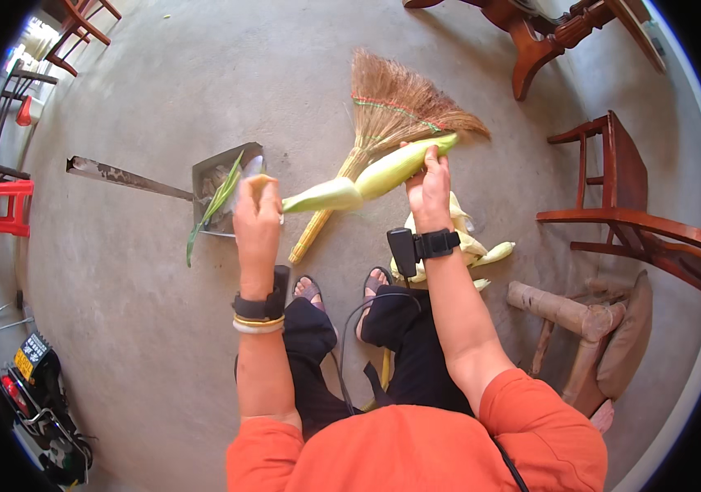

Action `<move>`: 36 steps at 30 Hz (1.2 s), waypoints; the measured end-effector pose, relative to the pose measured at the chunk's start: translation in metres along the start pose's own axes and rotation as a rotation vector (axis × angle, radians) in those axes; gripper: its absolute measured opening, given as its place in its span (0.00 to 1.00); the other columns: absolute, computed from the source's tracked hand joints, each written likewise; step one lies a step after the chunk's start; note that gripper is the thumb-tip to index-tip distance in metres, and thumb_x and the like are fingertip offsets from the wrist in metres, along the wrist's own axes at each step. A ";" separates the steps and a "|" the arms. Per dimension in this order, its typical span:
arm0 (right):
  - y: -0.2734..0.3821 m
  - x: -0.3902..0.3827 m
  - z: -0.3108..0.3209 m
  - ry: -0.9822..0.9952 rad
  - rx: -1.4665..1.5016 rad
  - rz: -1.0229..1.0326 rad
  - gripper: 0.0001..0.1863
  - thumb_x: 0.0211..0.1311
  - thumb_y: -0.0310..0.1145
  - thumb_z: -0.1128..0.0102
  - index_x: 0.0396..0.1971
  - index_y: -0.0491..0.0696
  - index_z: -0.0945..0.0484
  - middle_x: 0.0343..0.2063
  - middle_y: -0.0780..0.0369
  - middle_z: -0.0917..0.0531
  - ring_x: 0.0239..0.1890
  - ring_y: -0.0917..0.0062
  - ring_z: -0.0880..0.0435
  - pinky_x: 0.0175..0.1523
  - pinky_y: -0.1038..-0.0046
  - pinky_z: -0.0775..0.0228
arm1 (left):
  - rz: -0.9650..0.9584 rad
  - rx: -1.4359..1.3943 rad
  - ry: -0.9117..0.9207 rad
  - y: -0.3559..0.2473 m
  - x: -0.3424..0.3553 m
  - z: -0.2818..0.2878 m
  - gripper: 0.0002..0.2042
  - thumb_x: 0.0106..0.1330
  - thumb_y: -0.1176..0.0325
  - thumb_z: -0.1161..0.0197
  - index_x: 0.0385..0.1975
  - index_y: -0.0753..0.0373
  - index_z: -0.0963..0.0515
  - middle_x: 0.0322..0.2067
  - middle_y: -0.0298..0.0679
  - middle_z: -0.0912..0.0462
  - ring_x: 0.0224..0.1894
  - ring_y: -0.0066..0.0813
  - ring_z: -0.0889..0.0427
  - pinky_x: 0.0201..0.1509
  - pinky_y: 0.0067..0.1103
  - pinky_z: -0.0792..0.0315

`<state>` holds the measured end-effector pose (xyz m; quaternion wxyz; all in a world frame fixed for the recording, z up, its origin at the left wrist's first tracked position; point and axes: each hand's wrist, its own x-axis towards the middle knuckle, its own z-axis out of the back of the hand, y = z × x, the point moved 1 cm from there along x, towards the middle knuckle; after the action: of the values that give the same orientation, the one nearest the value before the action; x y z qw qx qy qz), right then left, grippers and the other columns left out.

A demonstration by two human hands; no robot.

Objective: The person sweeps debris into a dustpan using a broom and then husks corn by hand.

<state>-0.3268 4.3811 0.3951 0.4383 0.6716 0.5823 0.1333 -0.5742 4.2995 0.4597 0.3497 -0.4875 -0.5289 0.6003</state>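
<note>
An ear of corn (395, 170) in pale green husk is held out in front of me, tilted with its right end higher. My right hand (431, 190) grips it near that upper end. A peeled-back strip of corn husk (321, 197) stretches from the ear's lower end toward my left hand (258, 205). The left fingers are closed on the strip's end and slightly blurred. Below my right wrist, a pile of pale husks and small ears (467, 246) lies on the floor, partly hidden by my arm.
A straw broom (399, 111) lies behind the corn. Left of it is a long-handled dustpan (201, 176) with debris and long green leaves (223, 197). Wooden chairs (625, 176) and a log-like seat (563, 312) stand right; a red stool (10, 207) stands far left.
</note>
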 end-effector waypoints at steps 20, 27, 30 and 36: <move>-0.005 -0.050 -0.050 0.379 -0.323 -0.193 0.10 0.63 0.34 0.46 0.38 0.42 0.25 0.32 0.64 0.20 0.35 0.84 0.22 0.42 0.79 0.27 | -0.148 0.627 0.146 0.008 -0.019 -0.054 0.30 0.52 0.58 0.33 0.53 0.64 0.34 0.43 0.49 0.29 0.45 0.45 0.27 0.49 0.30 0.33; -0.001 -0.053 -0.047 0.352 -0.318 -0.112 0.10 0.63 0.34 0.48 0.37 0.44 0.24 0.32 0.64 0.20 0.35 0.83 0.21 0.44 0.77 0.26 | -0.140 0.649 0.235 0.005 -0.015 -0.050 0.30 0.54 0.59 0.35 0.55 0.65 0.35 0.42 0.47 0.28 0.44 0.42 0.27 0.49 0.28 0.32; -0.010 -0.052 -0.042 0.287 -0.173 -0.222 0.10 0.63 0.35 0.48 0.38 0.45 0.25 0.33 0.65 0.20 0.36 0.82 0.21 0.45 0.77 0.27 | -0.180 0.546 0.344 0.021 -0.008 -0.046 0.30 0.56 0.61 0.36 0.57 0.64 0.37 0.42 0.46 0.28 0.44 0.39 0.27 0.49 0.27 0.33; -0.017 -0.065 -0.048 0.261 -0.051 -0.258 0.10 0.64 0.34 0.50 0.40 0.46 0.28 0.35 0.66 0.22 0.35 0.83 0.21 0.45 0.79 0.27 | 0.075 0.081 0.405 0.006 -0.011 -0.049 0.28 0.59 0.64 0.38 0.59 0.63 0.40 0.43 0.42 0.29 0.46 0.33 0.28 0.51 0.23 0.34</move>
<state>-0.3897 4.3427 0.4312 0.3892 0.5570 0.7121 0.1766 -0.5241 4.3025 0.4578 0.4457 -0.6031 -0.4045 0.5234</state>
